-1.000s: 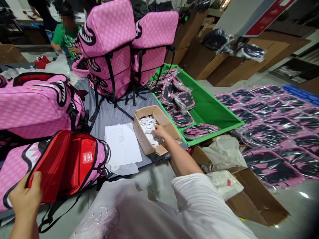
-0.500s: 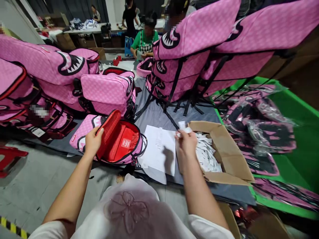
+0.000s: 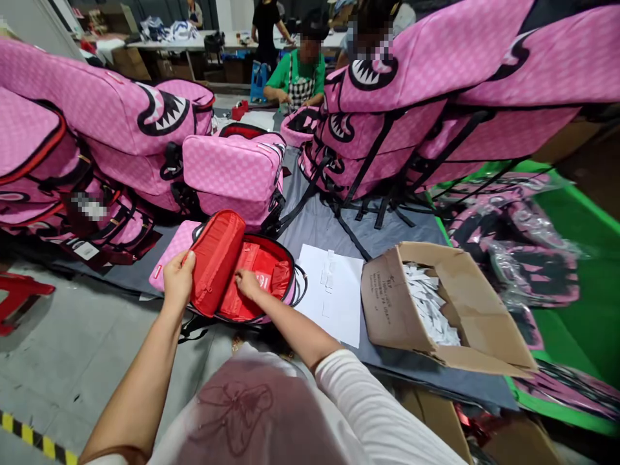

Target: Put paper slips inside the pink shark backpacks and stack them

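A pink backpack lies unzipped on the table edge in front of me, its red lining showing. My left hand is closed on the edge of its raised front flap, fingers behind and thumb in front. Inside the bag, my right hand has its fingers curled against the red inner pocket; whatever they hold is hidden. To the right of the bag lies a white sheet of paper with small slips on it. A cardboard box holds many white paper slips.
Pink backpacks with shark-mouth prints stand stacked at the left and the right. Black straps trail over the grey table cover. A green bin with plastic-wrapped bags is at the right. Across the table sits a person in green.
My right hand has moved left from beside the cardboard box, where it held white slips, into the open backpack. My left hand keeps the flap, which now stands opened wider.
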Demonstrator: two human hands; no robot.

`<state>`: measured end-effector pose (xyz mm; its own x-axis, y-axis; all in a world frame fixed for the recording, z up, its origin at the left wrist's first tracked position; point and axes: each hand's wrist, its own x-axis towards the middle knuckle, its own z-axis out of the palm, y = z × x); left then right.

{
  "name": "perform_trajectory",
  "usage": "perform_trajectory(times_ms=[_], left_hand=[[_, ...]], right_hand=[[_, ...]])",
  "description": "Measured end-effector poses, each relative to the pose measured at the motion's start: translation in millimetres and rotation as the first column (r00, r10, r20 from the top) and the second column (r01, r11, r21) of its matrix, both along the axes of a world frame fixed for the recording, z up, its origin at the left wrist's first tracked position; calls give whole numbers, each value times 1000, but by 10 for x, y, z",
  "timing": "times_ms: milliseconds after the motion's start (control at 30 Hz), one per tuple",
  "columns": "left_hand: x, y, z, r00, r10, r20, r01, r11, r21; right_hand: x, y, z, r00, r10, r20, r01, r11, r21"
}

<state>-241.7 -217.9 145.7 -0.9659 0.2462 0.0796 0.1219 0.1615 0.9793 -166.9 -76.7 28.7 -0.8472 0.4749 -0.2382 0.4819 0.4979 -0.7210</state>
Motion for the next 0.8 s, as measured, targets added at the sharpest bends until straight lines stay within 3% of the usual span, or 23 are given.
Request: perform_trajectory(times_ms=[100,200,367,533,633,800], left_hand=[[35,5,-75,993,-98,69,97,995,22],[64,11,-91,988,-108,108,104,993,50],[-144,-92,-73,962,-65,265,35,992,119],[-420,-224,-193,916,17,401,-77,988,135],[-495,-247,-259,896,-11,445,-74,982,174],[-568,-287,-278,900,-45,433,-28,986,162]], right_hand=[[-102,332,-90,991,78,111,-102,969,225],[-354,567,-127,974,146,171,-201,906,372],[-705,725,-261,915,309,258,-396,809,434],[-682,846,-299,875,370,313,-481,742,467],[-611,900,-272,881,332,337,-464,743,482],[-625,953,-249,893,259,368,-412,799,438]])
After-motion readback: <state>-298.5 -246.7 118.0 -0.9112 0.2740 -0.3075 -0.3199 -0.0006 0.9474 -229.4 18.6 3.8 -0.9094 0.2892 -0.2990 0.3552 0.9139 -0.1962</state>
